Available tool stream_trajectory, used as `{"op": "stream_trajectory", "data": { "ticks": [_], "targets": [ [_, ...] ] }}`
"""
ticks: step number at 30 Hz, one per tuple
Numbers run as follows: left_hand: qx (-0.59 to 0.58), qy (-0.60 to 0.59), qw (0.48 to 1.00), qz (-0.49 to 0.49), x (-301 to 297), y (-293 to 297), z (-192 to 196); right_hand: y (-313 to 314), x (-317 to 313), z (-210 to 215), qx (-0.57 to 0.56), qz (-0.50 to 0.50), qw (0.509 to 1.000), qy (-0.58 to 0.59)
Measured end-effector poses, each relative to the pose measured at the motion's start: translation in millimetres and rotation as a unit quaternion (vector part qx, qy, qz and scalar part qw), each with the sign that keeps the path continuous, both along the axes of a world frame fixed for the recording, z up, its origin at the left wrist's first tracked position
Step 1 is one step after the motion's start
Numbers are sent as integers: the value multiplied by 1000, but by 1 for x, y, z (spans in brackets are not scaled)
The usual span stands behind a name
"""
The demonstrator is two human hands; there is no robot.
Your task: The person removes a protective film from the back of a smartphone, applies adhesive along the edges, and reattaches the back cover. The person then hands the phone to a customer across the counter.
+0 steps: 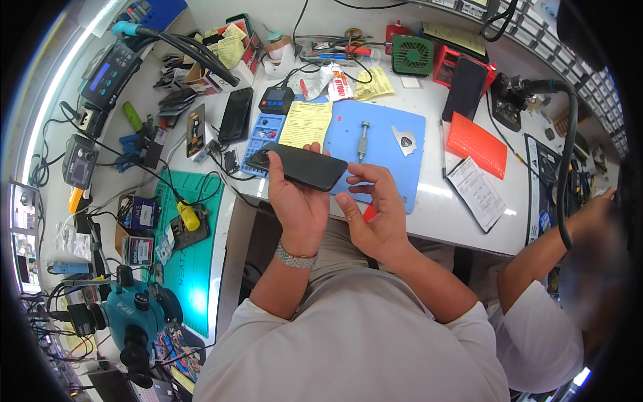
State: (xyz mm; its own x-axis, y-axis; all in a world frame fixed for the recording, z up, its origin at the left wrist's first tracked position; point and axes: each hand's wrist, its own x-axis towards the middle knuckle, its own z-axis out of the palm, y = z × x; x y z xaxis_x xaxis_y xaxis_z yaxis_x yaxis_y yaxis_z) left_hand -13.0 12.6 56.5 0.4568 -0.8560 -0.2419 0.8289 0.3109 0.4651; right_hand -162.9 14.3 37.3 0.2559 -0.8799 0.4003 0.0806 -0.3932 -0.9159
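left hand (pixel 295 201) grips a black smartphone (pixel 301 166) by its long edges, fingers curled round it, holding it above the near edge of the blue work mat (pixel 382 144). right hand (pixel 375 208) sits just beside the phone's lower corner — fingers loosely spread, thumb tip near the edge, holding nothing. phone looks thin, stiff, glossy — likely slippery and breakable on the glass face; best held by the side rails, not the faces. yellow form (pixel 306 124) and a metal-handled tool (pixel 364 137) lie on the mat behind.
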Motion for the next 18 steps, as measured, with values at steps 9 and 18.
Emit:
{"op": "stream_trajectory", "data": {
  "ticks": [9, 18],
  "targets": [
    [-11, -26, 1000, -11, 0, 5, -14, -3, 1, 1, -108, -24, 991, 72],
    [14, -97, 995, 19, -16, 2, -10, -9, 2, -3, -170, -42, 978, 117]
  ]
}}
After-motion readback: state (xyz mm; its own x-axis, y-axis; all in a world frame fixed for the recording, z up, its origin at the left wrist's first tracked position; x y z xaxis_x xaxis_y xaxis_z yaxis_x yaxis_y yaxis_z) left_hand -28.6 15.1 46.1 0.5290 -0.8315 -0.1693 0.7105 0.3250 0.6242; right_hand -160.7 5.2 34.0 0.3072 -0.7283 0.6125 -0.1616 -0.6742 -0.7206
